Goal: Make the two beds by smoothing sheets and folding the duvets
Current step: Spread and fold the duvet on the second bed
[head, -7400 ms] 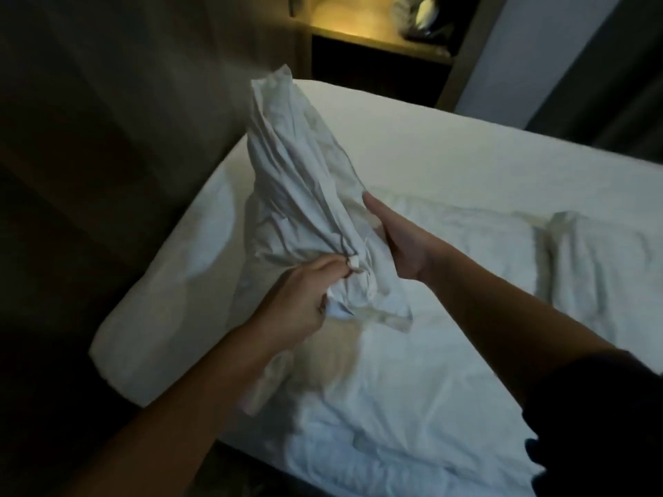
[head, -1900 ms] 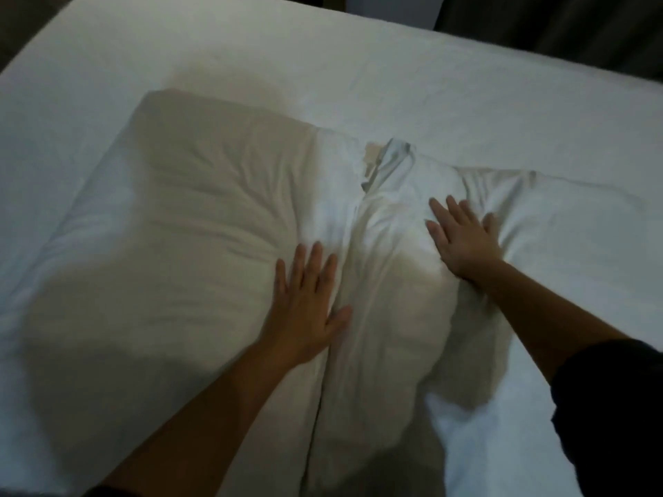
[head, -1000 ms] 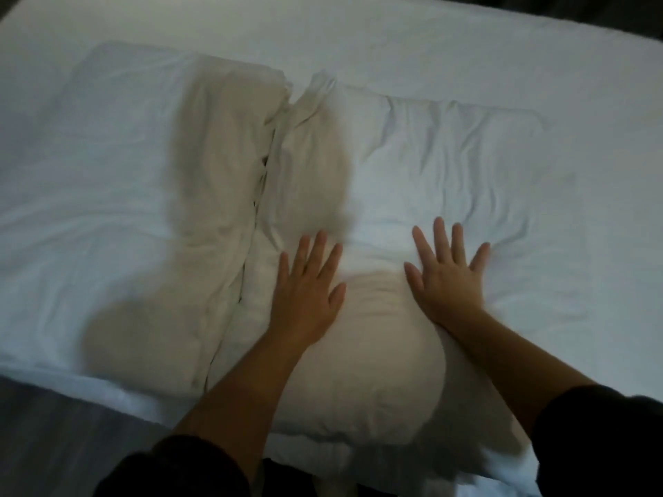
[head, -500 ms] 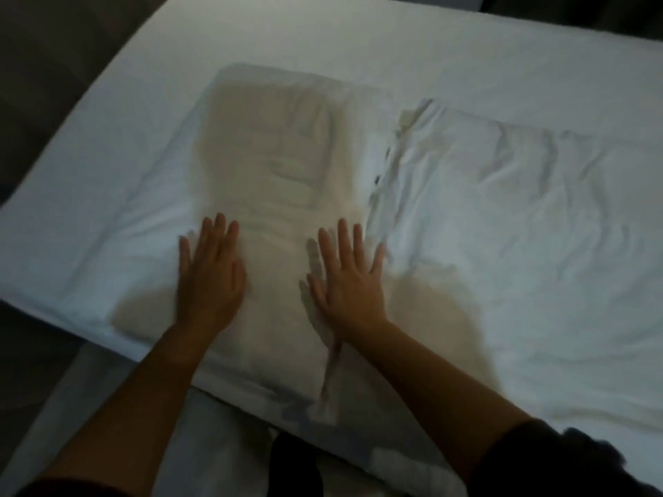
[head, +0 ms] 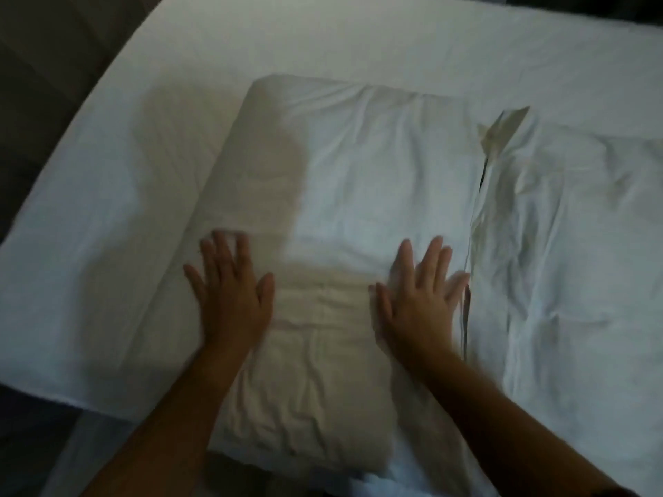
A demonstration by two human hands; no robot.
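A white pillow (head: 358,181) lies flat on the white sheet (head: 107,227) of the bed, its near end hanging over the bed's front edge. My left hand (head: 229,295) presses flat on the pillow's left part with fingers spread. My right hand (head: 419,299) presses flat on its right part, close to the seam. A second white pillow (head: 574,245), creased, lies right beside the first, touching it along that seam.
The mattress's left and front edges (head: 53,396) drop to a dark floor (head: 36,84). Bare white sheet stretches behind the pillows (head: 394,41) toward the far side. The room is dim.
Both hands have spread further apart on the left pillow. Before that they moved from the right pillow to the left one. The view has shifted.
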